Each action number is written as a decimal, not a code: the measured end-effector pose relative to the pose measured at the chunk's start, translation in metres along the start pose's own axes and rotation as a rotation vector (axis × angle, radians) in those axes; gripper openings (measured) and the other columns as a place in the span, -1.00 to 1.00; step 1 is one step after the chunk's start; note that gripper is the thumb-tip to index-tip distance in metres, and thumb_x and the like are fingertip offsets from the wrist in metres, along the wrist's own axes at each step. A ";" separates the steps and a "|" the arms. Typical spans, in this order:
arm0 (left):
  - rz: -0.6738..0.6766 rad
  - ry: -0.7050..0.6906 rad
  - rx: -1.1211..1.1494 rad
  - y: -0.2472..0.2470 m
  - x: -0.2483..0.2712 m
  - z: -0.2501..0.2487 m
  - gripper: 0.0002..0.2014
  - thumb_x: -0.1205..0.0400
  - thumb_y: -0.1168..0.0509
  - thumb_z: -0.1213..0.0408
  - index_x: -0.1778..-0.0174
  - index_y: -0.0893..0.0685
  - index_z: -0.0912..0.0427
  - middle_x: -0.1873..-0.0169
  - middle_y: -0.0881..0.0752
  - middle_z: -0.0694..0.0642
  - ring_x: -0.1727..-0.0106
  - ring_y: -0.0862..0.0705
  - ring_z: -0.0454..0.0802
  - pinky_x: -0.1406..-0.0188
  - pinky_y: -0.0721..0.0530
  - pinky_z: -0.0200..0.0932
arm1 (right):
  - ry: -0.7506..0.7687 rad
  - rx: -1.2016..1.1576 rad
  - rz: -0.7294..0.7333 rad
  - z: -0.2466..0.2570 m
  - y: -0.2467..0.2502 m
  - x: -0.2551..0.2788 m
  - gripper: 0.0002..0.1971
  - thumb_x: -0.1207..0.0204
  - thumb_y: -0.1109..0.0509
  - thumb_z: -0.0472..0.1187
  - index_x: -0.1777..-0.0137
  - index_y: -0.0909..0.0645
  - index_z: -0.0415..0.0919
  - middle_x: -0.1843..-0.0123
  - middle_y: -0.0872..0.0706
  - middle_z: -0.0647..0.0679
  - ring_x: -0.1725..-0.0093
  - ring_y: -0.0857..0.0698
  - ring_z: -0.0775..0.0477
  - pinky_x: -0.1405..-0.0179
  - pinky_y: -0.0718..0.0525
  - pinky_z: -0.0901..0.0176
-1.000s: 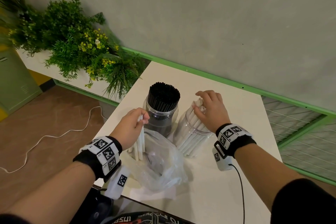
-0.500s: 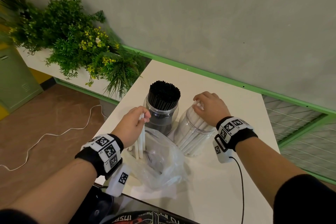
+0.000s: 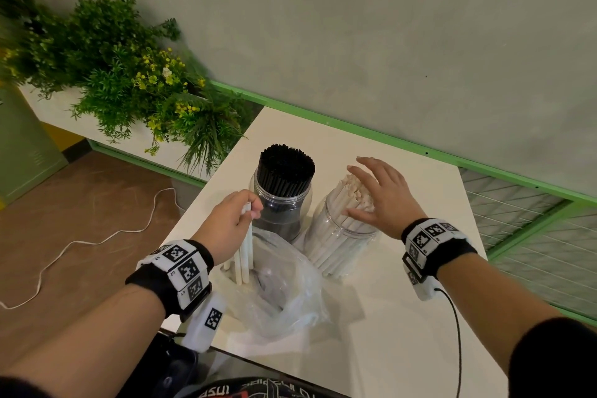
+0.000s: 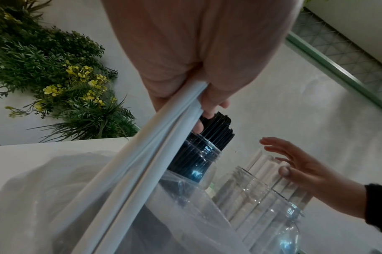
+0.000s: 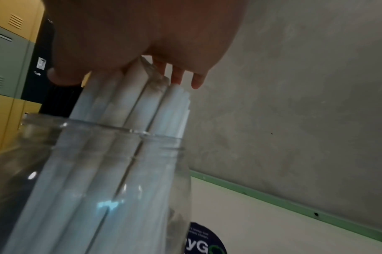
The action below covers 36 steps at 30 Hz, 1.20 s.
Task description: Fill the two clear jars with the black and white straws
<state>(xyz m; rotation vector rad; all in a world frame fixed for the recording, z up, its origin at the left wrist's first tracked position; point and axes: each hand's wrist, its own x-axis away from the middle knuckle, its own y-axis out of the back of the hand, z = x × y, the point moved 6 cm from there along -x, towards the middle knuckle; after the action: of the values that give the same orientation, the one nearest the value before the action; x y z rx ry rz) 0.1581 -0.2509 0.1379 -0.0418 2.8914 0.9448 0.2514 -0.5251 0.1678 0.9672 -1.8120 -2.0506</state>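
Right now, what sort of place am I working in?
Probably a cafe or shared break area, though I can't be sure: a white table against a grey wall, a planter of green foliage with yellow flowers, and green and yellow metal lockers.

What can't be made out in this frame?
- How many white straws the left hand grips: head view, fingers cover the tops.
- Whether straws remain in the plastic bag: crumpled film blurs it.
- Whether the right hand touches the straw tips: right wrist view, palm covers them.
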 end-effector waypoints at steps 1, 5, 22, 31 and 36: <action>0.002 0.001 0.005 0.000 0.000 0.000 -0.82 -0.69 -0.12 0.44 0.04 -0.51 0.05 -0.05 -0.65 0.06 0.38 -0.51 -0.54 0.31 -0.39 -0.57 | 0.000 0.018 0.027 0.002 -0.002 -0.007 -0.18 -0.39 -0.15 0.50 -0.58 -0.26 0.07 -0.60 -0.32 -0.02 -0.57 -0.29 -0.21 -0.51 -0.32 -0.20; 0.004 0.008 0.009 0.001 -0.001 0.000 -0.83 -0.68 -0.12 0.44 0.04 -0.52 0.06 -0.05 -0.66 0.07 0.38 -0.50 -0.54 0.32 -0.39 -0.56 | -0.135 -0.030 0.166 0.005 -0.012 -0.025 -0.34 -0.43 -0.26 0.41 -0.46 -0.45 0.11 -0.39 -0.55 0.08 -0.36 -0.52 -0.05 -0.23 -0.60 -0.03; 0.015 -0.017 0.001 0.004 0.002 -0.010 -0.87 -0.70 -0.11 0.45 0.02 -0.52 0.16 0.06 -0.56 -0.03 0.43 -0.51 -0.58 0.37 -0.42 -0.57 | -0.088 0.069 0.055 0.021 -0.010 -0.017 -0.40 -0.48 -0.38 0.18 -0.50 -0.43 0.02 -0.38 -0.57 0.01 -0.37 -0.50 -0.18 -0.26 -0.56 -0.16; -0.001 0.127 0.319 0.007 0.003 0.008 -0.82 -0.64 -0.26 0.47 -0.02 -0.56 0.09 0.07 -0.77 0.03 0.12 -0.71 -0.25 0.09 -0.56 -0.43 | -0.051 -0.133 -0.259 0.055 0.015 -0.006 -0.50 -0.53 -0.40 -0.02 -0.46 -0.46 -0.09 -0.41 -0.52 -0.07 -0.45 -0.40 -0.16 -0.47 -0.30 -0.06; -0.023 0.159 0.417 0.013 0.007 0.010 -0.84 -0.58 -0.34 0.51 -0.05 -0.65 0.32 0.01 -0.77 0.15 0.09 -0.71 -0.26 0.12 -0.56 -0.55 | -0.123 -0.785 -0.163 0.129 -0.007 0.013 -0.65 -0.56 -0.34 -0.06 -0.30 -0.57 -0.18 -0.11 -0.60 0.03 -0.07 -0.58 0.15 -0.11 -0.63 0.17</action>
<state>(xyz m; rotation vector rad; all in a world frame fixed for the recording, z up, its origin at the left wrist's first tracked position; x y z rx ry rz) 0.1513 -0.2346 0.1365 -0.1219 3.1623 0.3323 0.1643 -0.4298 0.1584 0.7658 -0.8157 -2.6259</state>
